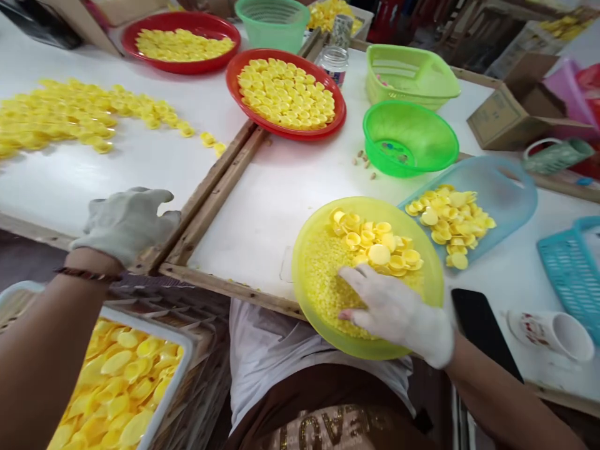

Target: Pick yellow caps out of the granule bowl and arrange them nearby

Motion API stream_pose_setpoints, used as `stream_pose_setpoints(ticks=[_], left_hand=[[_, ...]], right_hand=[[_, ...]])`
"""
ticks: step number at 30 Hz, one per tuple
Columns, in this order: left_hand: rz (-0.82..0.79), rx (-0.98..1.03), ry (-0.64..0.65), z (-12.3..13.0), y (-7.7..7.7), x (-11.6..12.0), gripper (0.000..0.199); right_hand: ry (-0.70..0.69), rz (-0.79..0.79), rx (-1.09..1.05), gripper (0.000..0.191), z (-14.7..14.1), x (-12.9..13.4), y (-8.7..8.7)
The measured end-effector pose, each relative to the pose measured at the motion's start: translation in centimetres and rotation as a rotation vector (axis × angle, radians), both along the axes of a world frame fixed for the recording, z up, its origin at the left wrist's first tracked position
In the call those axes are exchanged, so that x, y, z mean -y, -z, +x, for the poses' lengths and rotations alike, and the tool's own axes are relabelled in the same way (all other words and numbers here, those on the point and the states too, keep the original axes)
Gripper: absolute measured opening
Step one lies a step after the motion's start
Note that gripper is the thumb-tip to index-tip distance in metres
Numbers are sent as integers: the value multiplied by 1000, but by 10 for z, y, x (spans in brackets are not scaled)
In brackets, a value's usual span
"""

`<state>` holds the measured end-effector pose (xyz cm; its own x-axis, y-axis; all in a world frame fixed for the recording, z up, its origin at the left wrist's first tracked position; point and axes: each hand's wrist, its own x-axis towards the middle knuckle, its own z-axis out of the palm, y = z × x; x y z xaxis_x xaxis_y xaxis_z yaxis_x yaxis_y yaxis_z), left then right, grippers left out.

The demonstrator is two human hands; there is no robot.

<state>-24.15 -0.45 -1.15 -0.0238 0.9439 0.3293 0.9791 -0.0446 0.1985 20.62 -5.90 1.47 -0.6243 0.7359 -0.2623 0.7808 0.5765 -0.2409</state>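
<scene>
My left hand, in a white glove, hovers at the left near the wooden edge strip, fingers apart and slightly curled, holding nothing. Over the yellow basin is my right hand, gloved with bare fingertips showing, its fingers apart on the small yellow granules. Just above its fingers in the basin lies a heap of yellow cups. Many more yellow pieces are spread on the left table. A red plate holds yellow cups packed in one layer.
Behind stand another red plate, a green bowl and a light green basket. To the right are a blue tray with yellow cups, a black phone and a mug. A crate of yellow pieces stands low left.
</scene>
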Motion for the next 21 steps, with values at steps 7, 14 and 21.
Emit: stream_pose_setpoints(ticks=[7, 14, 21], left_hand=[[-71, 240, 552, 197, -35, -17, 27], [-115, 242, 575, 262, -23, -50, 14], [-252, 361, 662, 240, -18, 7, 26]], right_hand=[[12, -159, -125, 22, -17, -11, 11], [18, -170, -285, 12, 10, -12, 9], [34, 17, -534, 12, 23, -23, -19]])
